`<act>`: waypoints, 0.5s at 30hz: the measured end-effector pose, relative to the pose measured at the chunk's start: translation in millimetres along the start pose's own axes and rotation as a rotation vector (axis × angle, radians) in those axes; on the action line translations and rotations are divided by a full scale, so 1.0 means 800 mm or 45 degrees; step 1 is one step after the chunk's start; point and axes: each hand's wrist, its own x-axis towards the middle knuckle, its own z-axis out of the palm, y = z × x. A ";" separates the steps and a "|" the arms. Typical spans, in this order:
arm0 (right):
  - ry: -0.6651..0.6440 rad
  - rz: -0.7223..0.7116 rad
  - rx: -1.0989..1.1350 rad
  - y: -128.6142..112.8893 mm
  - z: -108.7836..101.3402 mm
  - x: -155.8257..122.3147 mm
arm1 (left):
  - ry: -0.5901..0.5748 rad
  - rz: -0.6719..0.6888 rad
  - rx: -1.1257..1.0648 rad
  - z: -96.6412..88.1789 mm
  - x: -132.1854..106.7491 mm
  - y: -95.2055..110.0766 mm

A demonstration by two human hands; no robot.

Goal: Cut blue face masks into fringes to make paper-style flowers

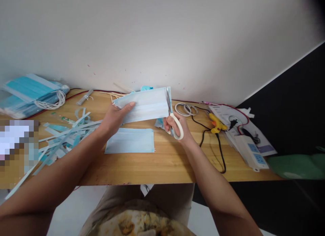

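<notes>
My left hand (pixel 116 116) grips the left end of a light blue face mask (pixel 147 102), thumb on top, holding it above the table. In my right hand (pixel 179 126) are white-handled scissors (pixel 179 129). Their blades lie along the mask's right edge, with a narrow strip of it to their right. Whether the blades are fully closed is hard to make out. A second mask sheet (pixel 130 141) lies flat on the table below. Behind my right fingers, a bluish scrap (pixel 159 123) is partly hidden.
Cut blue strips (pixel 64 134) are piled at left, near stacked masks (pixel 30 90) with white ear loops. Tape rings (pixel 186 109), a yellow glue gun (pixel 217 123) with black cord, papers (pixel 264 141) and a power strip (pixel 251 153) lie at right. The wooden table (pixel 167 170) meets a wall behind.
</notes>
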 end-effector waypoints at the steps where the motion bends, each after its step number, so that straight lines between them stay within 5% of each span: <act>1: 0.009 0.002 -0.003 0.000 0.000 0.000 | -0.004 0.000 -0.007 0.000 0.000 -0.001; 15: 0.074 0.028 0.012 -0.002 0.003 -0.001 | -0.032 -0.029 0.028 -0.002 0.002 -0.002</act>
